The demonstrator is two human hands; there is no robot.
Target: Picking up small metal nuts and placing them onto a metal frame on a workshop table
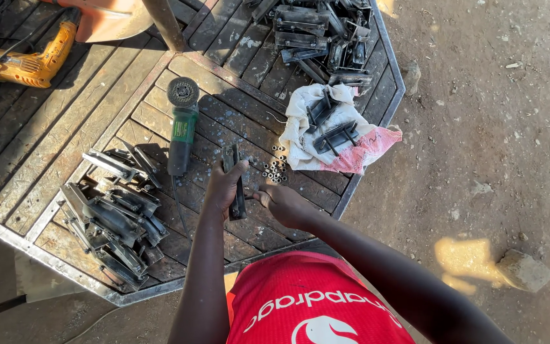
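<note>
From where I watched, the left hand (224, 186) was wrapped around a dark metal bracket (235, 185), fingers pressed closed on its middle with the piece held upright over the slatted metal table (46, 159); the bracket sat just right of the green angle grinder (181, 130), which I took as my landmark. The right hand (282, 202) was curled beside the bracket's lower end, fingertips drawn together as if pinching something small, though I could not tell what, the view there being too dark. I judged the bracket stiff and fairly heavy for its size, steel with hard edges, not slippery; the mid-length hold looked the sound place to take it, clear of the ends.

A scatter of small nuts (274, 172) lay loose on the slats right of the grinder, just beyond the bracket. Further right of the grinder a white and red cloth (300, 137) served as the only holder, carrying two more brackets; a pile of assembled dark pieces (114, 216) lay below-left of the grinder; another heap (319, 35) sat above-right of it; an orange drill (27, 60) lay well off to its upper left.
</note>
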